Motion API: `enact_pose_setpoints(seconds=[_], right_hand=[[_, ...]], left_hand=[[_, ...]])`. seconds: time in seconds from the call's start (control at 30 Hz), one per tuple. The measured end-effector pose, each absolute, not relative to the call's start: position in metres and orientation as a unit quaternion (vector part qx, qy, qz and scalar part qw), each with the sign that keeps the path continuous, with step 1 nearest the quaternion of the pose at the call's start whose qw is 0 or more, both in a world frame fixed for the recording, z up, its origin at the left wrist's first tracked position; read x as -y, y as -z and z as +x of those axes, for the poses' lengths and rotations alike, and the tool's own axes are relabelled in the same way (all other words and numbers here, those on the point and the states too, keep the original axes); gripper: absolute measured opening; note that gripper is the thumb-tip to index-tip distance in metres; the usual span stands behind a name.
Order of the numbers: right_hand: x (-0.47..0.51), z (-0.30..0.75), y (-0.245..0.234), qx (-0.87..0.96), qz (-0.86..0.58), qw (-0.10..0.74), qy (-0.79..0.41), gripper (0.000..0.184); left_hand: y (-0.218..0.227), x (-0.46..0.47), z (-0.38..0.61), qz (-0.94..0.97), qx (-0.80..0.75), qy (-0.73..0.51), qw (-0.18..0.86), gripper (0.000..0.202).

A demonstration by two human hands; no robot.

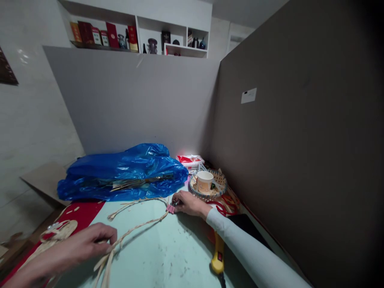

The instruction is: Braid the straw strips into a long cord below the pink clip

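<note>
A thin braided cord of pale straw-like fibre [141,226] runs over the light green table mat. My left hand [85,244] pinches it near its loose, unbraided strands [105,266] at lower left. At the cord's far end, a pink binder clip [171,209] grips the fibre. The fingers of my right hand [190,203] are closed on this clip. From there a second length of braid [132,204] curves back to the left, lying on the mat with a frayed end.
A blue plastic bag [126,172] with dry stalks lies along the back. At right stand a woven basket [220,186] holding a paper cup [204,182], and a yellow-handled tool [218,256] with a red switch. A woven fibre piece [64,230] lies left. Grey partitions [150,100] enclose the table.
</note>
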State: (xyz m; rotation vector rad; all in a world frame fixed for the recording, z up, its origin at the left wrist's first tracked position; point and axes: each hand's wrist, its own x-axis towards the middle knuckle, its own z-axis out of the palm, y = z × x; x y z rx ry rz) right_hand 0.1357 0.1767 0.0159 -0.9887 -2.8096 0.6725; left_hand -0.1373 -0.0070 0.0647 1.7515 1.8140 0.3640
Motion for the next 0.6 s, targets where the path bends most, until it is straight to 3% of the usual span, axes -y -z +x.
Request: enact_pose_setpoints(seconds=[0.2,0.6], right_hand=[[-0.179,0.135,-0.015,0.928,-0.287,0.064,-0.23,0.03],[-0.185,0.144,-0.012,0.908,-0.288,0.128,-0.277,0.01]], left_hand=[[-0.071,-0.022,-0.131,0.697,-0.649,-0.114,0.282,0.018],[-0.053,-0.032,-0.133,0.698,-0.601,-0.065,0.384,0.017]])
